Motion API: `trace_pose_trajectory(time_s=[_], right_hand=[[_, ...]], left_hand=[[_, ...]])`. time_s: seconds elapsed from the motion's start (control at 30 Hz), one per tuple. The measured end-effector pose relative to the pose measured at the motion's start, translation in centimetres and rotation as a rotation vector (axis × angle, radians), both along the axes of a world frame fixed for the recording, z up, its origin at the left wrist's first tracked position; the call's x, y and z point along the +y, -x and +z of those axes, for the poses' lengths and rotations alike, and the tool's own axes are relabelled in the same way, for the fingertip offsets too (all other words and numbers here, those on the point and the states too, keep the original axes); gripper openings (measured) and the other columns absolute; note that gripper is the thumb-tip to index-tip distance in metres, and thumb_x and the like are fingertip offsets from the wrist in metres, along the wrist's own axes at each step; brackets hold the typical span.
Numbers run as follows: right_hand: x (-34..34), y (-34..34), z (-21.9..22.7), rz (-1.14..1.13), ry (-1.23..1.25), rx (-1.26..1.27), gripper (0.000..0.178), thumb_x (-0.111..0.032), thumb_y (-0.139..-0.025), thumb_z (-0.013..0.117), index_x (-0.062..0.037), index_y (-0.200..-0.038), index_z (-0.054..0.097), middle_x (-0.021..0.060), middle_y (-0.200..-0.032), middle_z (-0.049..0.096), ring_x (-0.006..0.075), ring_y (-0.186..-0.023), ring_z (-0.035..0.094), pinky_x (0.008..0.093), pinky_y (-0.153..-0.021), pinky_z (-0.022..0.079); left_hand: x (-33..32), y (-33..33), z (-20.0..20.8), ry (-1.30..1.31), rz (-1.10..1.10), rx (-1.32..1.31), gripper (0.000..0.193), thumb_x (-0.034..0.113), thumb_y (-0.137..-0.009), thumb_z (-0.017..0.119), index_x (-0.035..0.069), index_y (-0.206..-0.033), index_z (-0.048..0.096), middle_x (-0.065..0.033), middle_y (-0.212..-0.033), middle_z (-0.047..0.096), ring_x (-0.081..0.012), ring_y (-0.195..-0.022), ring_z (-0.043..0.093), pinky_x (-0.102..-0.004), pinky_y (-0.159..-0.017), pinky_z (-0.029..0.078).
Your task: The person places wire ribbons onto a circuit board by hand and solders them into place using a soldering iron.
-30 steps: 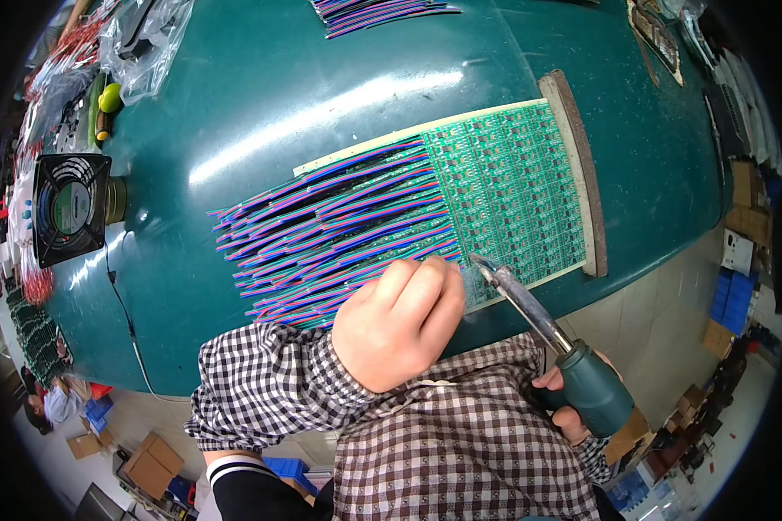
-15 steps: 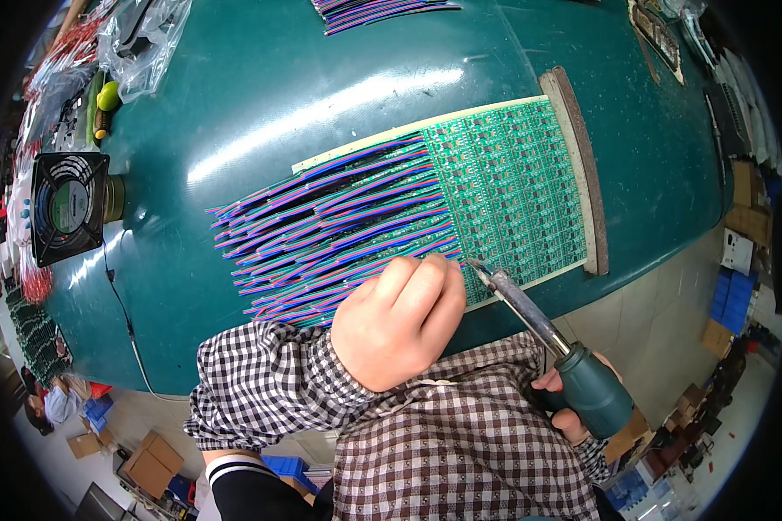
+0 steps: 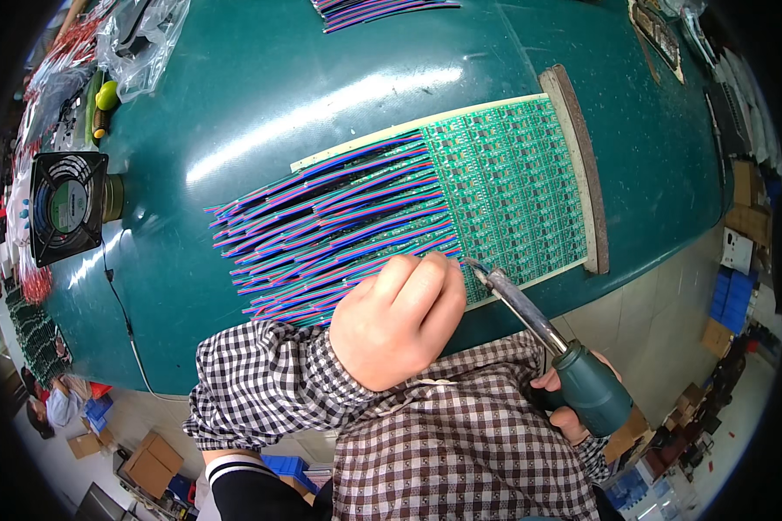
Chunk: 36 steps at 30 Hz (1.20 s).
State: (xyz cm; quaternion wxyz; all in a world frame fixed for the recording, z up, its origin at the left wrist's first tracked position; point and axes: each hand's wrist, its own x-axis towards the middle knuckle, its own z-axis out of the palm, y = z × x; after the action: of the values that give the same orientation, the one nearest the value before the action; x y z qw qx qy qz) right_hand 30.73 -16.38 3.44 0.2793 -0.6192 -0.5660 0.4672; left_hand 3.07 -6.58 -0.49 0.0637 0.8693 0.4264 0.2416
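A panel of small green circuit boards lies on the green table. Rows of multicoloured ribbon wires, blue, red, green and black, stretch leftward from it. Over the nearest rows my left hand is closed, its fingertips pinching a wire against the boards; the fingers hide most of that wire. My right hand grips the dark green handle of a soldering iron. The iron's tip touches or hovers just above the boards, close to my left fingertips; which of the two I cannot tell.
A brown bar runs along the panel's right edge. To the left stands a black fan with a cable trailing off the table. Another wire bundle lies at the far edge. Plastic bags and clutter fill the far left.
Hardly anything differs. The iron's tip has shifted very slightly, while my left hand keeps its place over the wires.
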Motion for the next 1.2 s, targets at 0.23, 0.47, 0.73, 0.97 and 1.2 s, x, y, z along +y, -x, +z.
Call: trace_pose_trajectory(time_s=[0.23, 0.47, 0.73, 0.97, 1.2], right_hand=[[-0.4, 0.0, -0.5, -0.052, -0.038, 0.039, 0.060, -0.067, -0.078, 0.078, -0.0077, -0.088, 0.078, 0.0027, -0.088, 0.076, 0.0234, -0.077, 0.070, 0.0372, -0.073, 0.055], [0.2, 0.8, 0.0, -0.061, -0.079, 0.044, 0.061, -0.066, -0.079, 0.077, -0.0067, -0.092, 0.077, 0.0031, -0.085, 0.076, 0.0225, -0.077, 0.070, 0.0369, -0.072, 0.055], [-0.3, 0.0, -0.2, -0.031, -0.014, 0.048, 0.060, -0.066, -0.080, 0.077, -0.0070, -0.090, 0.077, 0.0028, -0.084, 0.076, 0.0226, -0.076, 0.069, 0.0364, -0.071, 0.055], [-0.6, -0.1, -0.6, -0.025, -0.042, 0.035, 0.058, -0.066, -0.081, 0.076, -0.0087, -0.089, 0.077, 0.0016, -0.086, 0.076, 0.0236, -0.076, 0.069, 0.0367, -0.071, 0.055], [-0.8, -0.1, -0.8, -0.043, -0.065, 0.031, 0.059, -0.067, -0.081, 0.075, -0.0087, -0.090, 0.077, 0.0011, -0.085, 0.076, 0.0230, -0.075, 0.069, 0.0368, -0.070, 0.055]], left_hand=[[0.0, 0.0, -0.2, -0.014, -0.003, 0.007, 0.035, 0.013, -0.073, 0.064, -0.001, -0.105, 0.067, -0.0085, -0.101, 0.060, -0.0174, -0.082, 0.060, -0.0262, -0.061, 0.049], [0.0, 0.1, -0.1, -0.012, -0.004, 0.009, 0.035, 0.013, -0.073, 0.064, -0.001, -0.105, 0.067, -0.0083, -0.101, 0.060, -0.0171, -0.082, 0.059, -0.0259, -0.061, 0.049], [0.0, -0.1, -0.2, -0.018, -0.006, 0.009, 0.033, 0.012, -0.074, 0.064, -0.001, -0.104, 0.067, -0.0083, -0.100, 0.060, -0.0174, -0.081, 0.059, -0.0259, -0.060, 0.049], [-0.1, -0.1, -0.3, -0.036, 0.000, 0.010, 0.033, 0.012, -0.073, 0.065, -0.001, -0.103, 0.067, -0.0088, -0.099, 0.060, -0.0179, -0.082, 0.060, -0.0259, -0.062, 0.050], [-0.1, -0.1, -0.4, -0.048, 0.003, -0.011, 0.034, 0.011, -0.072, 0.065, -0.002, -0.104, 0.068, -0.0100, -0.101, 0.062, -0.0186, -0.082, 0.062, -0.0262, -0.066, 0.052]])
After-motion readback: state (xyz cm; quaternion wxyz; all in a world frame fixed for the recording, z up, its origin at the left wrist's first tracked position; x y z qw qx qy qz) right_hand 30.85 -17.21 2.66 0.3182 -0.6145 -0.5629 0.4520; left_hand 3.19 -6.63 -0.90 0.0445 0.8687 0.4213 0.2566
